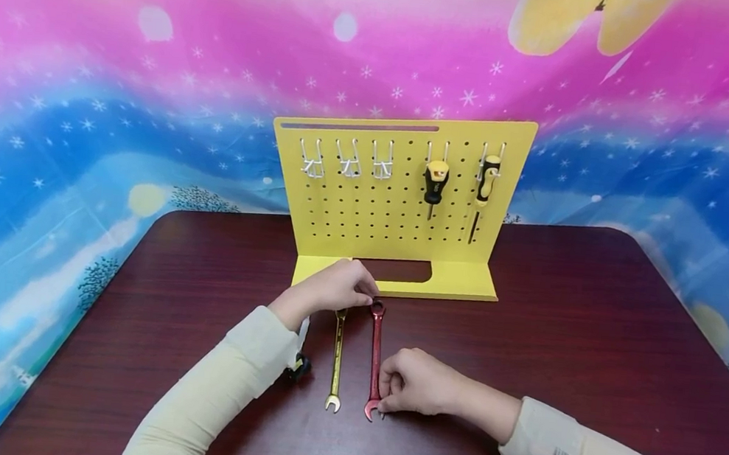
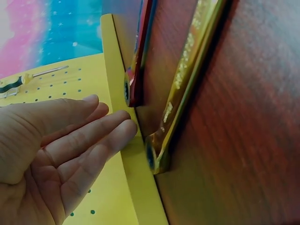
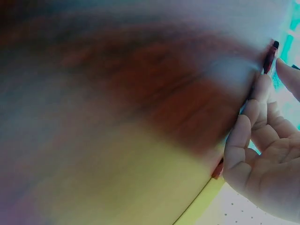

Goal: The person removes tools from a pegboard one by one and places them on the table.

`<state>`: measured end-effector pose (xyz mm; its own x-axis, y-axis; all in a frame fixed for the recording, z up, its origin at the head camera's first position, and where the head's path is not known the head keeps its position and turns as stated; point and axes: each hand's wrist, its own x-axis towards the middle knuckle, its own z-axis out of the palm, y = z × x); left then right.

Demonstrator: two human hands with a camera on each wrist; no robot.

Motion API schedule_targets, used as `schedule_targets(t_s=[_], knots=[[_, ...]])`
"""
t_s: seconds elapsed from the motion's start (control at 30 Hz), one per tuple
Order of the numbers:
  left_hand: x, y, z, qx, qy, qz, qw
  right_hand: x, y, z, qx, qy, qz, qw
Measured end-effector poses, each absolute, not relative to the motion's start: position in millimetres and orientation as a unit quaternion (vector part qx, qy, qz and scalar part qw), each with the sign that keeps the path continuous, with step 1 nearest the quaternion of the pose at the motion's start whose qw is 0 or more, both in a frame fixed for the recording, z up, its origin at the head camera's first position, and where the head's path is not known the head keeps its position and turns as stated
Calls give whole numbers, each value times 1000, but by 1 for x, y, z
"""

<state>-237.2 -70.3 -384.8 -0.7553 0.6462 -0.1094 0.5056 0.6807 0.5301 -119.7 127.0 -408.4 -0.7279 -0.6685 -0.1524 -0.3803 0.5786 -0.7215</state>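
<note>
Two combination wrenches lie side by side on the dark wooden table, ring ends toward a yellow pegboard. My left hand (image 1: pixel 346 285) reaches over the ring end of the gold wrench (image 1: pixel 337 362), with its fingertips close to the ring of the red wrench (image 1: pixel 375 355). In the left wrist view, the fingers of that hand are loosely bent, with nothing between them. Beside the open end of the red wrench is my right hand (image 1: pixel 418 383), fingertips at its right edge. The right wrist view shows the end of the red wrench (image 3: pixel 271 57) near the thumb and forefinger.
The yellow pegboard (image 1: pixel 385 218) stands behind the wrenches, its base on the table (image 1: pixel 566 338). Three bare white hooks (image 1: pixel 348 163) sit at its left. Two screwdrivers hang at its right, a stubby one (image 1: pixel 435 181) and a longer one (image 1: pixel 487 181). A patterned cloth hangs behind.
</note>
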Motion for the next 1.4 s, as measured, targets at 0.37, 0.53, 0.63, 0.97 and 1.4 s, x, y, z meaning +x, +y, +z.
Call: schedule_targets(t_s=[0.37, 0.53, 0.63, 0.97, 1.4], knots=[[-242, -80, -360, 352, 898, 245, 104, -138, 153, -404, -283, 861, -383, 179], [-243, -83, -343, 345, 899, 256, 91, -149, 166, -397, -262, 863, -402, 158], [-244, -83, -331, 339, 902, 258, 77, -157, 174, -394, -251, 867, -409, 137], [-249, -77, -281, 349, 898, 266, 17, -182, 194, -389, -165, 879, -443, 53], [-260, -56, -234, 374, 875, 304, -44, -213, 191, -384, -43, 848, -526, -39]])
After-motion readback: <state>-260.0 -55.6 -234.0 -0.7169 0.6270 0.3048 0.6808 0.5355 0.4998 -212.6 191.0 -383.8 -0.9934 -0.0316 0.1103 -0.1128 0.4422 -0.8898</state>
